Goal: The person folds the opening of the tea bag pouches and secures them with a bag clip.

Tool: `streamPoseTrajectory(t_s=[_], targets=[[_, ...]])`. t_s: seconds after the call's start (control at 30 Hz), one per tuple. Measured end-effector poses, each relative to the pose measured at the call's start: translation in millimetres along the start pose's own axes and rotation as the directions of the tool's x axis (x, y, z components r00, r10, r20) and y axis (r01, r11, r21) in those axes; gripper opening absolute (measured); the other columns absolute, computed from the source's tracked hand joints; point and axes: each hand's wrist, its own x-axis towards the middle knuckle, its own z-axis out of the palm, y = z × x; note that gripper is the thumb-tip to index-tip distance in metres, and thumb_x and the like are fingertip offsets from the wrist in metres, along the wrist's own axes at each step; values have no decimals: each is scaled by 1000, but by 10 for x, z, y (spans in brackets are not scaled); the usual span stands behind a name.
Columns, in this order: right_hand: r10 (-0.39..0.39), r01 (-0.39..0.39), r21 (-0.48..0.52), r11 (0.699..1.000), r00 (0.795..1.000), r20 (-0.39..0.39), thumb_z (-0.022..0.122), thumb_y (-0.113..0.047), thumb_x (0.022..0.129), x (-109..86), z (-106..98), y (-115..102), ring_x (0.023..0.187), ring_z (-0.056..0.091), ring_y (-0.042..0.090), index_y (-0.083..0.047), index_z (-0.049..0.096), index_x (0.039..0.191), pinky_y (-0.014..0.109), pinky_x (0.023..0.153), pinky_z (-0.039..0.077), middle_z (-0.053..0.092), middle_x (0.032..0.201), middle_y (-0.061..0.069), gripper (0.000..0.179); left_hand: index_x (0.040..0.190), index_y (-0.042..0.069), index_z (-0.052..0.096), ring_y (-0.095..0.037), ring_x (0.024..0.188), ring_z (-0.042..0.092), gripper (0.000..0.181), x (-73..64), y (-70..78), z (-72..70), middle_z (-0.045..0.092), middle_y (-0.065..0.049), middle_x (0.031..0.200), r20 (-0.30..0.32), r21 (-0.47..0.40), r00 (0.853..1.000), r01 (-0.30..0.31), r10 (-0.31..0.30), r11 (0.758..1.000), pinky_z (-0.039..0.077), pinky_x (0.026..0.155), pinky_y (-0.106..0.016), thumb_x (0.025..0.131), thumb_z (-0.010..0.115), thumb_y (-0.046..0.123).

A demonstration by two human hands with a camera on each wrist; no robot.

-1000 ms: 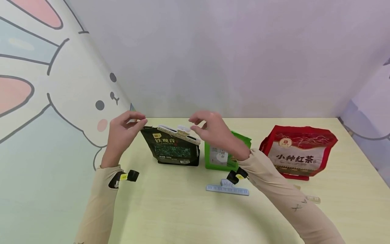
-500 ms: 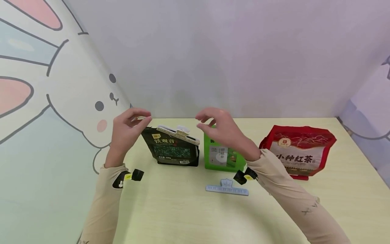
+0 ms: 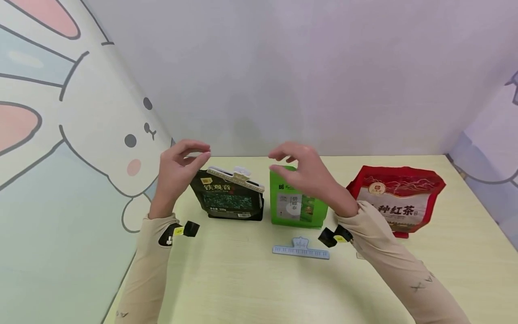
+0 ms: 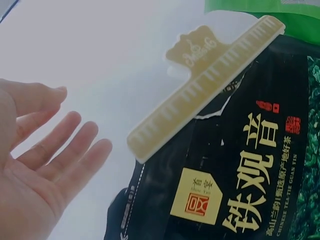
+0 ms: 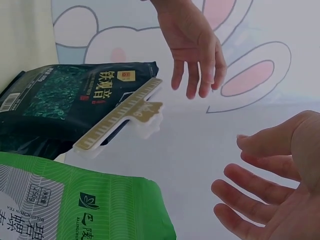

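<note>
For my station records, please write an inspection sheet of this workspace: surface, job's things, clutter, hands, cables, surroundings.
Surface: pale wood-grain table.
Job's things: black Tie Guan Yin tea bag, gold-and-white clip along its top edge; green Biluochun tea bag beside it, no clip seen; red tea bag; blue clip lying in front of the green bag.
Clutter: pale object, mostly hidden by right sleeve.
Hands: left hand and right hand raised, touching nothing.
Cables: nothing seen.
Surroundings: rabbit mural at left, pale wall behind.
</note>
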Motion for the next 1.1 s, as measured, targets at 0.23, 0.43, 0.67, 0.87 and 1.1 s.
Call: streamPoseTrajectory(t_s=[0.23, 0.43, 0.67, 0.87, 1.1], targets=[[2, -2, -13, 1000, 1000, -9, 69, -10, 86, -46, -62, 23, 95, 60, 18, -7, 69, 105, 36, 81, 48, 66, 105, 4, 20, 106, -13, 60, -17, 96, 62, 22, 21, -46, 55, 59, -23, 105, 15, -42, 1000, -15, 16, 999, 50, 80, -25, 85, 63, -8], [-2, 1, -35, 999, 1000, -29, 70, -11, 85, -84, -130, 66, 94, 59, 16, -9, 69, 104, 37, 82, 46, 66, 104, 1, 20, 108, -5, 64, -17, 98, 62, 22, 69, -244, 135, 62, -16, 107, 30, -65, 999, -13, 15, 998, 51, 80, -28, 86, 65, -4], [13, -14, -57, 998, 999, -33, 71, -13, 84, -137, -178, 131, 94, 58, 17, -10, 69, 105, 38, 83, 46, 66, 104, 0, 21, 109, -2, 64, -21, 99, 62, 23, 89, -296, 223, 62, -17, 107, 51, -76, 999, -8, 12, 997, 51, 80, -30, 86, 66, 1], [47, -48, -67, 997, 999, -27, 71, -14, 85, -181, -229, 161, 98, 59, 20, -9, 67, 109, 40, 85, 45, 66, 108, 1, 25, 110, -6, 62, -29, 101, 60, 24, 85, -118, 282, 60, -21, 108, 81, -54, 997, 19, -15, 998, 51, 81, -29, 86, 64, -3], [62, -65, -77, 995, 998, -34, 71, -11, 84, -235, -293, 210, 96, 59, 17, -9, 67, 110, 40, 84, 46, 66, 107, 2, 26, 109, -10, 60, -36, 101, 58, 23, 95, 32, 374, 59, -25, 106, 107, -5, 994, 27, -26, 1000, 50, 81, -33, 86, 62, -5]])
